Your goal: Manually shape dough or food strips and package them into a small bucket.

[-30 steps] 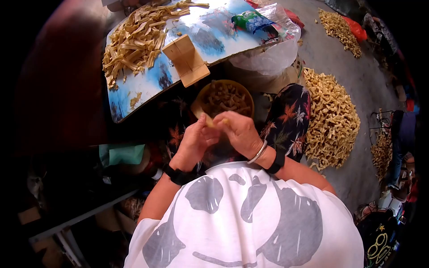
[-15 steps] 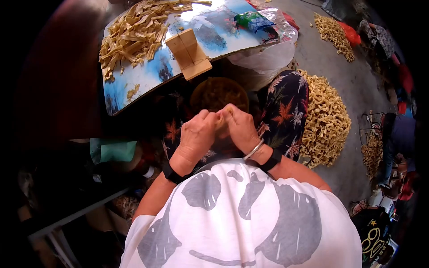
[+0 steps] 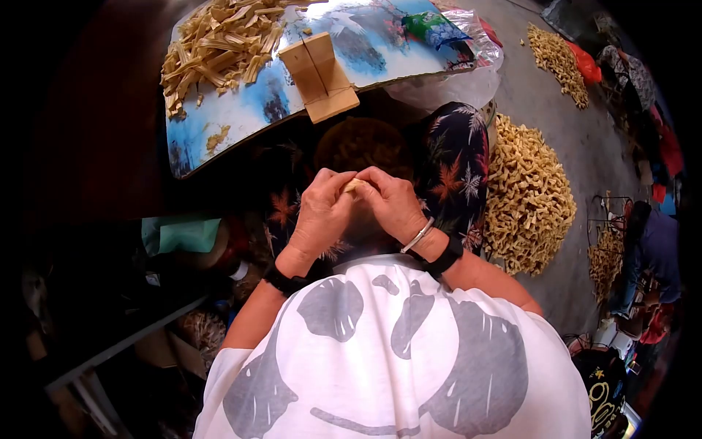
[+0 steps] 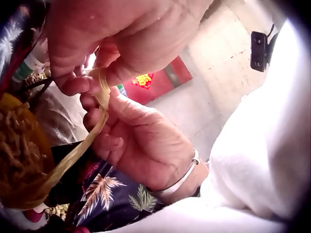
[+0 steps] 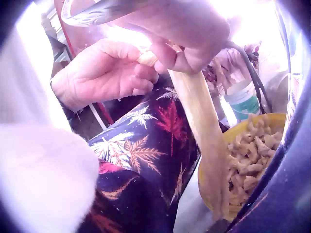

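Note:
A long flat pale-yellow strip (image 5: 199,116) runs between both hands, its long end hanging over a yellow bowl (image 5: 279,118). My left hand (image 3: 322,208) pinches the strip's bunched upper part between thumb and fingers. Opposite it, my right hand (image 3: 398,208), wearing a bangle, grips the same part, fingertips close to the left's. In the left wrist view the strip (image 4: 80,150) bends and narrows where the fingers hold it. Short knotted pieces (image 5: 252,160) fill the bowl, which sits between the knees.
A picture-topped table (image 3: 241,121) ahead carries a heap of loose strips (image 3: 219,51), an angled wooden stand (image 3: 318,77) and a green packet (image 3: 435,29). On the floor at right lies a large heap of knotted pieces (image 3: 530,197), with a smaller heap (image 3: 557,62) farther off.
Both hands have come closer together, from slightly apart to thumbs and fingertips meeting around the bunched strip. The left hand's knuckles were raised half a second ago and have since turned.

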Motion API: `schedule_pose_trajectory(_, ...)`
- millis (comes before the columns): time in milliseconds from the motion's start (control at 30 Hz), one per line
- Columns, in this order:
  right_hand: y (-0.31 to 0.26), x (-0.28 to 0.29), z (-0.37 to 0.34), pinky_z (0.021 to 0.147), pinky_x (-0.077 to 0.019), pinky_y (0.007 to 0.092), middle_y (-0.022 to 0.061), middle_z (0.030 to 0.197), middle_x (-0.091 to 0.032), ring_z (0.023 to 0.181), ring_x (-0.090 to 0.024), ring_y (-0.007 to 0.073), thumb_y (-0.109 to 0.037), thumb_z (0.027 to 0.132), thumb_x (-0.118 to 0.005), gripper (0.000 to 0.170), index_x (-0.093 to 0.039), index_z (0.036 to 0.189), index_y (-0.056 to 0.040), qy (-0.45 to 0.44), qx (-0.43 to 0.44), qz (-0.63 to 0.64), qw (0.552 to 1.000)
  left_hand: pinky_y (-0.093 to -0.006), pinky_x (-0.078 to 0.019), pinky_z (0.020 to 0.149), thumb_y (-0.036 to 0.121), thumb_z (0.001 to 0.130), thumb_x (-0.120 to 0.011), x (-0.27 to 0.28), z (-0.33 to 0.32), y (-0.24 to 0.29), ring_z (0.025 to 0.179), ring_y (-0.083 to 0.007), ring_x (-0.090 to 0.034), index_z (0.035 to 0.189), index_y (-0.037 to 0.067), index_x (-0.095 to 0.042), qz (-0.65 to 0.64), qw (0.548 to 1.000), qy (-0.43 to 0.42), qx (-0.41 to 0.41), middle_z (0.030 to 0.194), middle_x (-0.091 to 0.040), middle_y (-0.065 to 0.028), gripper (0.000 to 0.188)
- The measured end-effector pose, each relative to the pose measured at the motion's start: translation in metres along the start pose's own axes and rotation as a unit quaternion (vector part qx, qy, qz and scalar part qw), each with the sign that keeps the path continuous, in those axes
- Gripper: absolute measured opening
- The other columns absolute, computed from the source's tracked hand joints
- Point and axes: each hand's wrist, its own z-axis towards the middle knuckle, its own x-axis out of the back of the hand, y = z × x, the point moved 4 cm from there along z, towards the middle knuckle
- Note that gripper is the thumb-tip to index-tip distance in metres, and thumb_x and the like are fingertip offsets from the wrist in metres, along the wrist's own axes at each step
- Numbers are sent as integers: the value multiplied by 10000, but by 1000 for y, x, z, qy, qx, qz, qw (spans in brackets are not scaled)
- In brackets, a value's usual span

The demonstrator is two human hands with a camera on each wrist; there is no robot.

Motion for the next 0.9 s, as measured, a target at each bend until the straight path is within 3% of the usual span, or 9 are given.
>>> schedule_pose_trajectory(100,15,-6,4,646,-551,265,129,933,-683,822,-680,169,-165,952,-584,189,-639,1012,6,7,30,12,999,-304,-489,665,-94,767,-563,2,-3,-5,713,-227,-578,1052,-5,-646,-25,1000,0,9,923,-550,-119,310)
schedule_pose_trajectory(233,26,-14,-2,729,-528,233,-2,1017,-633,904,-603,79,-229,996,-533,245,-614,1118,-32,-121,-179,256,942,-346,-491,680,-68,783,-557,4,1,-3,749,-297,-585,952,-18,-608,14,999,43,4,877,-571,-139,183)
schedule_pose_trajectory(300,25,-11,1,748,-533,224,-22,1038,-624,915,-594,62,-249,1011,-511,259,-601,1129,-37,-164,-233,305,909,-302,-497,612,-60,812,-581,3,3,-18,690,-185,-608,934,-8,-578,-15,997,24,70,807,-604,-95,132)
schedule_pose_trajectory(367,28,-10,6,634,-569,243,42,953,-662,851,-663,102,-217,1011,-494,228,-612,1069,-31,-109,-198,272,935,-276,-499,574,-37,844,-601,-3,3,-34,660,-121,-609,935,-2,-576,-151,969,-14,196,775,-624,-64,101)
schedule_pose_trajectory(400,25,-8,9,622,-570,245,39,928,-668,833,-673,106,-217,1011,-493,221,-610,1057,-36,-90,-179,248,948,-196,-468,566,56,936,-605,-4,2,-30,619,-60,-551,981,10,-607,-277,939,-9,206,779,-625,-13,65)
schedule_pose_trajectory(500,3,-2,12,583,-564,258,72,811,-681,756,-701,141,-228,1012,-497,212,-583,993,-36,-60,-119,118,984,-188,-453,546,52,941,-600,-7,0,-13,613,-51,-544,1060,1,-627,-327,929,3,175,814,-638,-7,133)
schedule_pose_trajectory(667,-8,-2,13,614,-533,354,165,814,-673,722,-679,301,-196,979,-547,166,-575,987,-33,-35,31,-26,999,-172,-425,554,39,925,-617,4,1,-22,631,-30,-534,982,4,-683,-132,983,54,114,751,-630,28,94)
schedule_pose_trajectory(767,-1,13,15,651,-505,394,180,814,-663,727,-644,366,-155,943,-584,128,-589,988,-35,-45,29,-53,997,-251,-502,634,14,855,-655,24,5,-20,688,-103,-632,911,-7,-674,-61,990,71,101,770,-688,-96,62)
schedule_pose_trajectory(900,-10,19,12,600,-512,351,148,762,-654,673,-659,289,-90,915,-603,78,-602,955,-23,-32,83,-101,991,-249,-483,578,9,885,-631,35,9,-22,622,-113,-621,878,10,-685,-129,979,55,148,726,-675,-54,54)
